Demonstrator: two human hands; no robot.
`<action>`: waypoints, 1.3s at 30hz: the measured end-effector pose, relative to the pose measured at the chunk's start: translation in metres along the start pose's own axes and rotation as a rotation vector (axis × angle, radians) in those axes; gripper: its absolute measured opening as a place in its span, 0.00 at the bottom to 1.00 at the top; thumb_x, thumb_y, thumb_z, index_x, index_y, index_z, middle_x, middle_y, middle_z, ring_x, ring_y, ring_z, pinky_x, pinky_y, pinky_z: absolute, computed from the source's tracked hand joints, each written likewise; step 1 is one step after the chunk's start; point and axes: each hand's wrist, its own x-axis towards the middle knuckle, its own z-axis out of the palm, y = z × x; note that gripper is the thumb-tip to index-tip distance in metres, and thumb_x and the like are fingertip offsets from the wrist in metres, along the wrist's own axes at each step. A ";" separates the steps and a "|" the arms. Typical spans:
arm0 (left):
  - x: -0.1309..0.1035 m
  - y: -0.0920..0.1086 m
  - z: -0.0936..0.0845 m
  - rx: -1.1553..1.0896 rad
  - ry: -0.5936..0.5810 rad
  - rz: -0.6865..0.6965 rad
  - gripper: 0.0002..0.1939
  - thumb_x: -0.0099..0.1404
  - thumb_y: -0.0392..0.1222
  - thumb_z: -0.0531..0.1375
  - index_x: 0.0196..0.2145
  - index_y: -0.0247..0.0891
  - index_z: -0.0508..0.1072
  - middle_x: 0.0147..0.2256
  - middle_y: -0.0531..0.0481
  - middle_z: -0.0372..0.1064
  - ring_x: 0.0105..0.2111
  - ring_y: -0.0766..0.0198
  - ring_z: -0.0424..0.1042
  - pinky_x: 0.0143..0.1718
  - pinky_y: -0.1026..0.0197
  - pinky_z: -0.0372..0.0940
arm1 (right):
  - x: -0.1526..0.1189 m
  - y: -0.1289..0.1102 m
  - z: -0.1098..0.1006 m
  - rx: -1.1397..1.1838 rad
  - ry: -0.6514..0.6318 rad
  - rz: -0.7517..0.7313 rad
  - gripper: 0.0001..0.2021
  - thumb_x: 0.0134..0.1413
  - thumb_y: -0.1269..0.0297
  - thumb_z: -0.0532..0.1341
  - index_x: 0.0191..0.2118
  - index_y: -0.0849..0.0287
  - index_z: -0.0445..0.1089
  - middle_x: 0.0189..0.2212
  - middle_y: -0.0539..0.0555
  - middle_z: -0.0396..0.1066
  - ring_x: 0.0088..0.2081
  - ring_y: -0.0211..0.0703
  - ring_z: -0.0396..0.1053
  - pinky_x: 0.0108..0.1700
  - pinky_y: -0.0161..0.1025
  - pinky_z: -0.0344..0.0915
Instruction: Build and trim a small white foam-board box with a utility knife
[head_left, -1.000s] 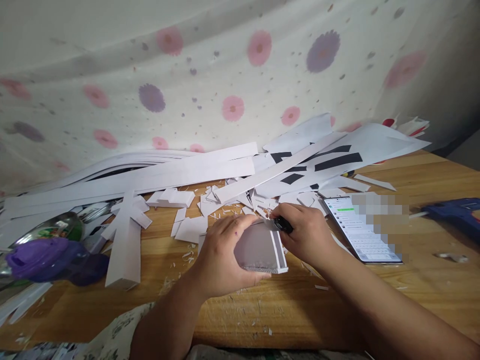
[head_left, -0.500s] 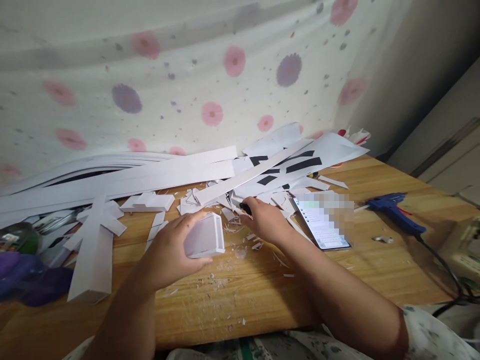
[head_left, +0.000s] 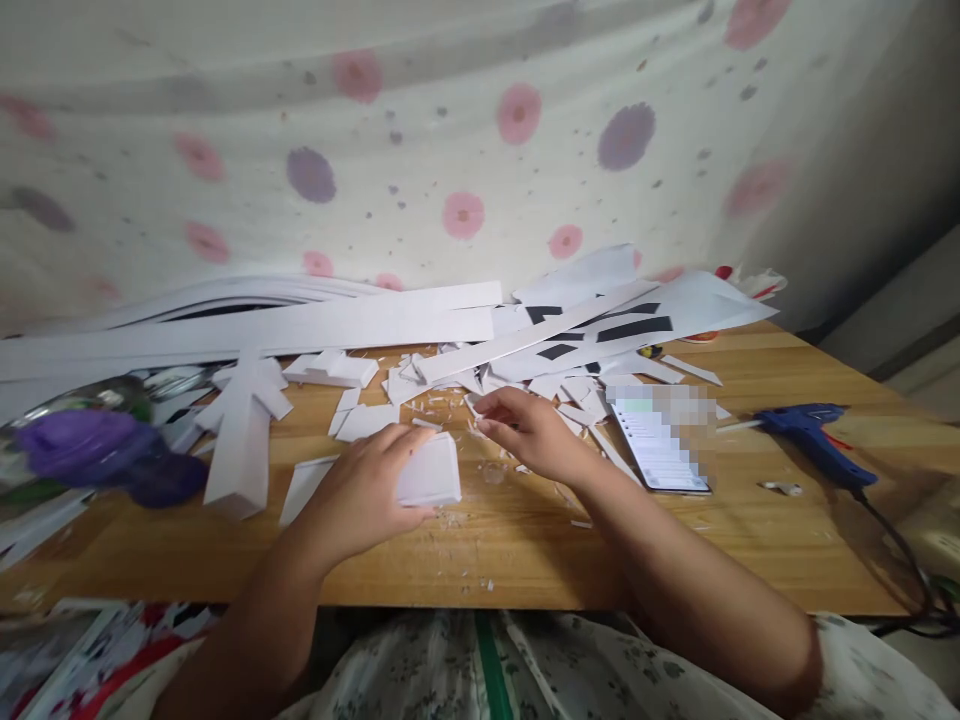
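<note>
1. Head view, left hand: the left hand (head_left: 367, 485) is clamped on a small white box (head_left: 431, 470), thumb along the near edge, fingers over the far one. The box is in front of the person, at or just above the table (head_left: 525, 570); contact is unclear.
2. Head view, right hand: the right hand (head_left: 536, 430) is apart from the box, thumb and forefinger curled close above loose scraps (head_left: 367, 422). I cannot tell whether they pinch anything.
3. Head view, handling: the walls look thin, so a light, even grip by the edges should serve better than a squeeze. Turning the box a little would give the right hand a clear side, and brushing crumbs off first should help it sit flat.
4. Head view, containers: the box's inside is not clearly shown. Far left lies a purple bottle (head_left: 82, 448), contents hidden.
</note>
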 end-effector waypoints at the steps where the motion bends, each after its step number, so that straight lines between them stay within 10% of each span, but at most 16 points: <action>1: 0.000 0.002 0.000 0.029 0.003 0.001 0.35 0.52 0.43 0.64 0.57 0.43 0.62 0.51 0.44 0.66 0.49 0.48 0.68 0.50 0.49 0.63 | -0.006 -0.008 -0.004 0.107 -0.070 -0.010 0.08 0.58 0.62 0.57 0.38 0.60 0.68 0.34 0.54 0.71 0.36 0.39 0.69 0.41 0.38 0.65; 5: -0.003 0.011 0.005 0.141 0.098 0.031 0.35 0.52 0.42 0.65 0.58 0.40 0.61 0.50 0.42 0.66 0.48 0.46 0.66 0.49 0.46 0.61 | -0.027 -0.026 0.001 0.305 -0.146 0.079 0.11 0.57 0.57 0.57 0.33 0.61 0.68 0.32 0.53 0.70 0.34 0.40 0.67 0.38 0.38 0.64; 14: -0.022 0.013 0.024 0.083 0.257 0.240 0.40 0.54 0.49 0.66 0.61 0.43 0.55 0.57 0.40 0.61 0.57 0.45 0.58 0.61 0.36 0.40 | -0.060 -0.003 0.045 0.584 0.219 0.256 0.11 0.47 0.56 0.66 0.28 0.59 0.71 0.27 0.52 0.72 0.28 0.38 0.68 0.31 0.36 0.65; 16: -0.035 -0.008 0.023 0.039 0.394 0.165 0.40 0.54 0.54 0.65 0.60 0.44 0.57 0.59 0.39 0.59 0.60 0.43 0.55 0.61 0.33 0.36 | -0.071 0.006 0.039 0.524 0.335 0.223 0.08 0.49 0.57 0.66 0.29 0.56 0.73 0.31 0.53 0.75 0.31 0.41 0.70 0.33 0.38 0.67; 20: -0.067 -0.048 0.032 -0.343 0.654 -0.223 0.22 0.63 0.46 0.57 0.54 0.40 0.64 0.52 0.42 0.67 0.53 0.54 0.65 0.56 0.49 0.59 | -0.093 0.018 0.030 0.262 0.506 0.188 0.05 0.49 0.58 0.66 0.30 0.52 0.75 0.38 0.54 0.76 0.39 0.48 0.74 0.41 0.44 0.70; 25: -0.080 -0.050 0.051 -0.833 0.383 -0.460 0.14 0.59 0.47 0.59 0.40 0.36 0.72 0.38 0.44 0.75 0.39 0.58 0.74 0.45 0.55 0.68 | -0.107 0.020 0.040 0.086 0.488 0.053 0.03 0.51 0.61 0.64 0.30 0.51 0.75 0.36 0.54 0.77 0.40 0.48 0.74 0.44 0.47 0.71; 39: -0.076 -0.047 0.060 -0.962 0.477 -0.517 0.10 0.51 0.46 0.63 0.27 0.38 0.70 0.29 0.51 0.73 0.32 0.62 0.72 0.35 0.60 0.67 | -0.091 0.019 0.046 -0.204 0.463 -0.045 0.05 0.47 0.70 0.58 0.25 0.55 0.67 0.27 0.52 0.66 0.27 0.41 0.66 0.28 0.38 0.64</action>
